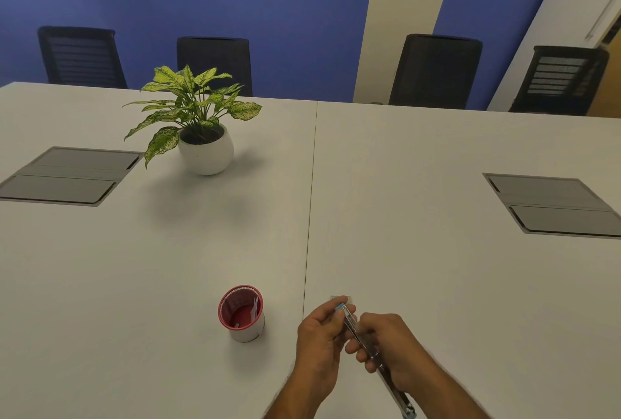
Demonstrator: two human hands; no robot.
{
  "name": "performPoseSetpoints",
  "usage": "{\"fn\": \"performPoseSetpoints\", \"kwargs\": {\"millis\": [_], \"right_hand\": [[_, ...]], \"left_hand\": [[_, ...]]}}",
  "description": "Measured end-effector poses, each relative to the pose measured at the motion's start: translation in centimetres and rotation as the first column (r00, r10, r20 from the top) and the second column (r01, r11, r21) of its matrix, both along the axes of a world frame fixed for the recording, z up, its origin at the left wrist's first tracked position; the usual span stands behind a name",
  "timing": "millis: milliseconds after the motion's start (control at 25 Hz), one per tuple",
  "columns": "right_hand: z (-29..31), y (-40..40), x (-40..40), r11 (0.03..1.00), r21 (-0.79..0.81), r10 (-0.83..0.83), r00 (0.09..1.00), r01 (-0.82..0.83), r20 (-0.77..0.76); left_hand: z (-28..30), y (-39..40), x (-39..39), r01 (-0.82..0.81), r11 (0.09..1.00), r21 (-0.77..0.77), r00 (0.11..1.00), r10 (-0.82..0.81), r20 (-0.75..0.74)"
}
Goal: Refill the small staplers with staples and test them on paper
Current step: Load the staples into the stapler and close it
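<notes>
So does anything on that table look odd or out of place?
Nothing stands out. The stapler is swung open between both hands, as refilling would need; the red cup and potted plant stand upright.

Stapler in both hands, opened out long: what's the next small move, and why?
Probably seat the staple strip into the open channel. The stapler is swung open, held by the left hand near its blue tip and by the right hand along the metal rail. Whether staples are already in is too small to tell. The red cup stands beside the left hand.
</notes>
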State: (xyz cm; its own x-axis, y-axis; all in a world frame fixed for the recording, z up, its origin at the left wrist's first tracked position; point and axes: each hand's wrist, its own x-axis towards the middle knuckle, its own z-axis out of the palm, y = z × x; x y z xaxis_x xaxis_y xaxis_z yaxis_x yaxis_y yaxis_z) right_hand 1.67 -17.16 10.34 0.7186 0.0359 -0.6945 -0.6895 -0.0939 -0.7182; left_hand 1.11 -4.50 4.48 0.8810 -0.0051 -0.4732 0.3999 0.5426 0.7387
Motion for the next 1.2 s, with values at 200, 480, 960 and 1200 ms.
{"fn": "performPoseSetpoints", "kwargs": {"millis": [200,480,960,1200], "right_hand": [[0.2,0.2,0.1,0.999,-0.015,0.028,1.0,-0.028,0.006],[0.9,0.3,0.3,0.996,-0.093,0.017,0.997,-0.01,0.08],[0.7,-0.5,0.5,0.989,0.136,0.043,0.995,-0.055,0.089],[0.0,-1.6,0.5,0.972,0.213,0.087,0.993,-0.103,0.082]], "left_hand": [[0.0,0.0,0.2,-0.027,1.0,0.012,1.0,0.027,-0.005],[0.5,-0.4,0.3,-0.064,0.997,0.033,0.998,0.064,0.01],[0.0,0.1,0.6,-0.074,0.997,0.034,0.997,0.075,-0.029],[0.3,0.7,1.1,-0.154,0.986,-0.065,0.986,0.15,-0.069]]}}
